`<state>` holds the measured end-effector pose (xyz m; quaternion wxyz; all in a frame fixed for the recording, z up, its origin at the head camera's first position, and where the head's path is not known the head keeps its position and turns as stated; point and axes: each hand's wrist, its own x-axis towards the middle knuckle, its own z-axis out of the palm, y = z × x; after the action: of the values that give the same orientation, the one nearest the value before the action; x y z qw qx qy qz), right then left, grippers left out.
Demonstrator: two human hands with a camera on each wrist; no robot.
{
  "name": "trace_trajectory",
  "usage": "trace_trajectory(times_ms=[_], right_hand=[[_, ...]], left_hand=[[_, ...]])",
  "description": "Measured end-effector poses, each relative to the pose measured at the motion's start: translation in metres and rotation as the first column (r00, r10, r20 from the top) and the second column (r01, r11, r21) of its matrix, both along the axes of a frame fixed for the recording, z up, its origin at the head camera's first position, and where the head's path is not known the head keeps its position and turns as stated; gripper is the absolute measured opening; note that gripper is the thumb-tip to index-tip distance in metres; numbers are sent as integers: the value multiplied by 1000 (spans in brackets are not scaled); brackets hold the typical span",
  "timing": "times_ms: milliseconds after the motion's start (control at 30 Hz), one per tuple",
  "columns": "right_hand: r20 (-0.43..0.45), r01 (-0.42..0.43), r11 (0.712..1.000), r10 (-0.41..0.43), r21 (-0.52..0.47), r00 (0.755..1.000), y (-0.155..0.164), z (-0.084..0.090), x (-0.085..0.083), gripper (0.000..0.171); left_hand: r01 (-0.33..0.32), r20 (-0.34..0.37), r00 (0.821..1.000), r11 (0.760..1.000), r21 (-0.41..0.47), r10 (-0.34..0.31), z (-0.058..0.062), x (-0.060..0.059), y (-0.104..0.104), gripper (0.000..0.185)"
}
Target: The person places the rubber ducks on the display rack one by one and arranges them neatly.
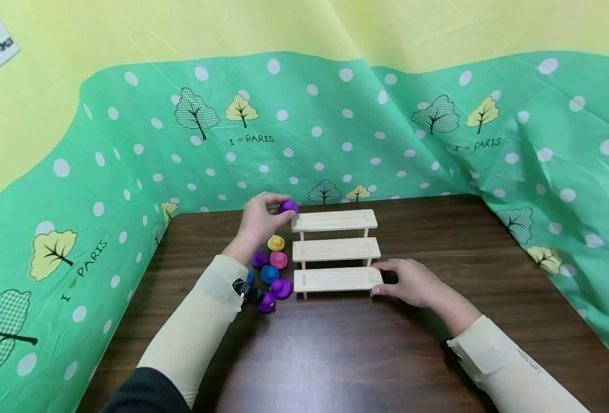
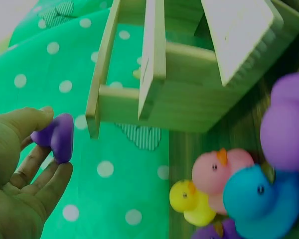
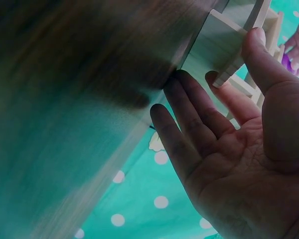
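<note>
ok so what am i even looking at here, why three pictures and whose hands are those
These are one person's two bare hands, filmed by three cameras at the same moment. The big picture comes from a camera on the person's head, looking down at a dark brown wooden table. The other two come from cameras strapped to each wrist, so they look tilted and close.

On the table stands a small pale wooden three-step shelf. Beside it lies a cluster of small rubber ducks in yellow, pink, blue and purple.

The left hand pinches one small purple rubber duck beside the top step. The right hand rests with straight fingers against the end of the bottom step.
</note>
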<state>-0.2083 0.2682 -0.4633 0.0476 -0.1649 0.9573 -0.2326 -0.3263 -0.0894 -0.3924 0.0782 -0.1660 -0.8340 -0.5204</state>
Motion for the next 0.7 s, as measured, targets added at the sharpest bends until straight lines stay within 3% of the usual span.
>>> trace_trajectory(times_ms=[200, 700], right_hand=[[1, 8, 1000, -8, 3, 1000, 0, 0, 0, 62], [4, 16, 1000, -16, 3, 1000, 0, 0, 1, 63]], left_hand=[[20, -29, 999, 1000, -19, -21, 3, 4, 19, 37], [122, 21, 992, 992, -10, -122, 3, 9, 60, 38]])
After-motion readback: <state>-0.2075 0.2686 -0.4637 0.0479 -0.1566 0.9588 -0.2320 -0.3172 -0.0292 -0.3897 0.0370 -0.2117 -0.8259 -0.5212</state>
